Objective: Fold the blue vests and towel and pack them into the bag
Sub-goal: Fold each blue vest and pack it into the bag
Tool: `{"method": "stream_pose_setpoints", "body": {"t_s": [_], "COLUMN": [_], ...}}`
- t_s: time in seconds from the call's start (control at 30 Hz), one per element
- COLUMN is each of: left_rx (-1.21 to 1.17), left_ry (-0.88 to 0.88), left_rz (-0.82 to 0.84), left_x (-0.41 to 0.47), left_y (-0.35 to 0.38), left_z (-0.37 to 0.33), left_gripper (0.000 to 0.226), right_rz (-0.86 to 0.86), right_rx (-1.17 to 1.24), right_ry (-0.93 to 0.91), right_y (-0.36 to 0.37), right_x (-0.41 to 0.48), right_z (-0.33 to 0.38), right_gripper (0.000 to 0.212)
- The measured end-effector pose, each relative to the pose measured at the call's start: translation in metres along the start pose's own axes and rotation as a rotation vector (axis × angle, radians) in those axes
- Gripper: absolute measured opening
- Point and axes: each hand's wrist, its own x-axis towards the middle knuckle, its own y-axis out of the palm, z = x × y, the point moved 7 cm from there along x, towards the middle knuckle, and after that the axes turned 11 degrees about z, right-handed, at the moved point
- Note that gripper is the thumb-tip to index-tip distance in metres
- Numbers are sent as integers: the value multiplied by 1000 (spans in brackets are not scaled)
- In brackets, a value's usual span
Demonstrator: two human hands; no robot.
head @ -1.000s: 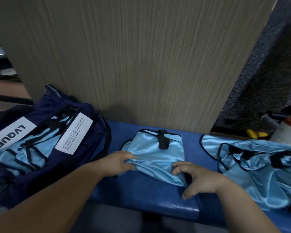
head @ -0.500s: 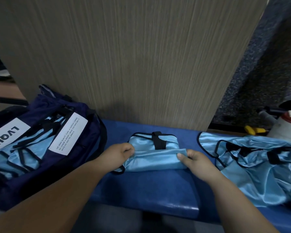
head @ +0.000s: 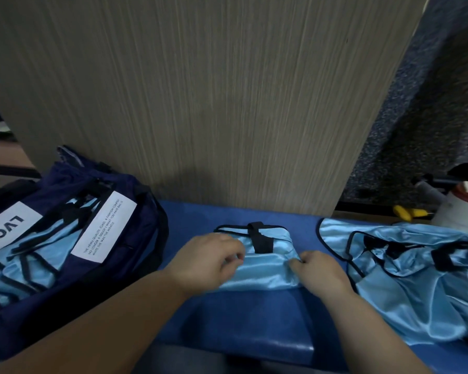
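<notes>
A shiny light-blue vest (head: 265, 268) with black trim lies folded into a small rectangle on the blue bench (head: 243, 327). My left hand (head: 208, 259) grips its left end with curled fingers. My right hand (head: 318, 271) pinches its right end. To the left sits the open navy bag (head: 119, 255), with several folded blue vests (head: 30, 255) inside. On the right lies a loose heap of unfolded blue vests (head: 411, 271). No towel is in view.
A wood-grain panel (head: 200, 103) rises directly behind the bench. At the far right stand a white container with a red top (head: 462, 211) and a yellow-handled tool (head: 408, 213) on a speckled dark floor.
The near edge of the vest was folded away from me, making the bundle shorter. Both hands followed it and now hold its two ends.
</notes>
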Motion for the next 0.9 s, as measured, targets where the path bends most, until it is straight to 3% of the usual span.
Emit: {"method": "stream_pose_setpoints", "body": {"t_s": [0.13,0.3,0.37,0.43,0.53,0.6,0.67,0.9], "left_rx": [121,187,144,77,-38,-92,-142,-344], "left_ry": [-95,-227,-212,-212,-282,-337,-380,-418], "left_rz": [285,363,356,349,278,209,166,201], "left_x": [2,-6,-7,-8,-9,-9,-9,-7], "left_y": [34,46,47,47,43,38,34,30], "left_z": [0,26,29,34,43,50,56,69], "left_gripper": [27,56,53,51,41,29,17,14], "right_rz": [22,-6,-85,-109,49,188,279,-22], "right_rx": [-10,-88,-51,-11,14,50,2,34], "right_ry": [36,35,-53,-252,-447,-442,-403,-487], "right_y": [1,-1,-7,-9,-1,6,14,-3], "right_x": [2,1,1,0,-3,-3,1,7], "right_z": [-1,-2,1,9,20,16,8,7], "right_gripper": [37,30,22,28,29,29,44,37]}}
